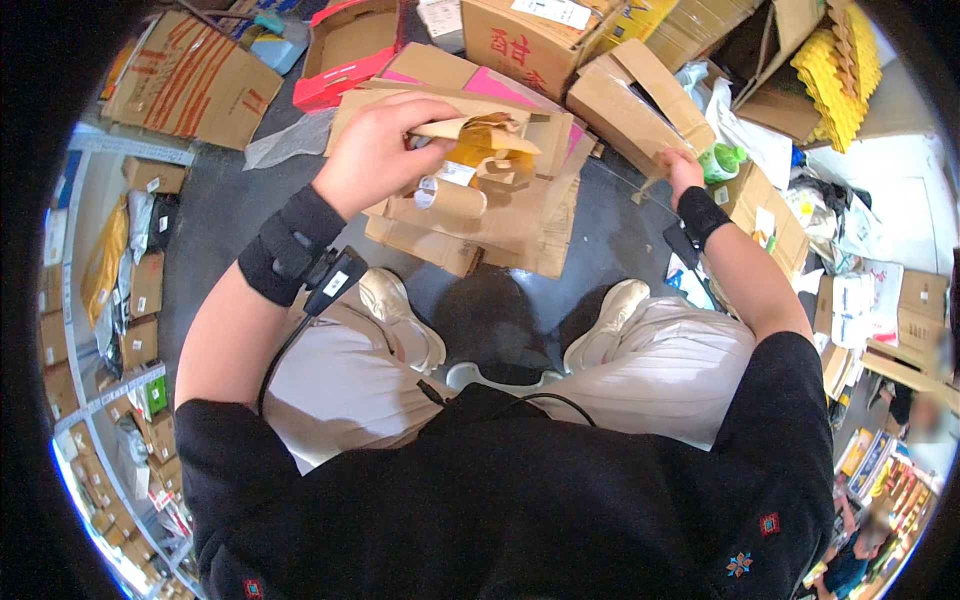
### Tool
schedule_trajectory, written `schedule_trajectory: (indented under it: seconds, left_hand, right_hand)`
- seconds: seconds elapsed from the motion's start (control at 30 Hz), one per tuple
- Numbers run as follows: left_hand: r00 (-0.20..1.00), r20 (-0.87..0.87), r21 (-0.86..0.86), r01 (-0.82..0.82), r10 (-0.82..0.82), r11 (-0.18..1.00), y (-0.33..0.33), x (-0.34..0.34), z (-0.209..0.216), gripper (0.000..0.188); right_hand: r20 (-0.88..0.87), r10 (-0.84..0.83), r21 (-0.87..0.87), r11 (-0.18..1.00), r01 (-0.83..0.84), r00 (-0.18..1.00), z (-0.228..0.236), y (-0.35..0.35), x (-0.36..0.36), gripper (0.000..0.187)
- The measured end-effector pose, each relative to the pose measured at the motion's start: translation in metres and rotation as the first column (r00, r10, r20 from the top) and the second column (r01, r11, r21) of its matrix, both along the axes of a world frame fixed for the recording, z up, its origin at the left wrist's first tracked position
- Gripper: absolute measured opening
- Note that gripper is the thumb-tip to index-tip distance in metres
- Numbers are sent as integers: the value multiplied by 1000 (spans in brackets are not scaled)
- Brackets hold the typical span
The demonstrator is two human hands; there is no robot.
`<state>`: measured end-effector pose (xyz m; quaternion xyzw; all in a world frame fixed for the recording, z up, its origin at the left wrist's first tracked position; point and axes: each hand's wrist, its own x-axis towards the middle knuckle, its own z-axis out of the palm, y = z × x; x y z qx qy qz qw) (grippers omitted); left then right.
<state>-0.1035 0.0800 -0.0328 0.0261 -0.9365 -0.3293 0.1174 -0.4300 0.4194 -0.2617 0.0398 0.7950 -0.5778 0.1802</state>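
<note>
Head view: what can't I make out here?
In the head view:
Bare left hand: some fingers, hidden behind the hand itself.
Bare right hand: its exact grip, too small.
Small white rectangular label: print too small.
Pale curved object between legs: mostly hidden by black cloth shirt.

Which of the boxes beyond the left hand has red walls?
The shallow open box, straight beyond the left hand; the striped carton to its left and printed carton to its right have brown walls.

Watching remotely, I see large red characters on a brown carton [520,55], red-orange print on a striped carton [190,82] at upper left, and a white label [457,173] beside the left hand [385,142], its print too small for me to make out.
</note>
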Motion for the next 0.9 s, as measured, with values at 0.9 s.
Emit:
schedule_trajectory:
  seconds: [0.9]
  left_hand:
    - [966,-154,247,243,-210,938,12,-17,44,36]
  right_hand:
    - [-516,625,-168,597,-784,586,261,-52,104,48]
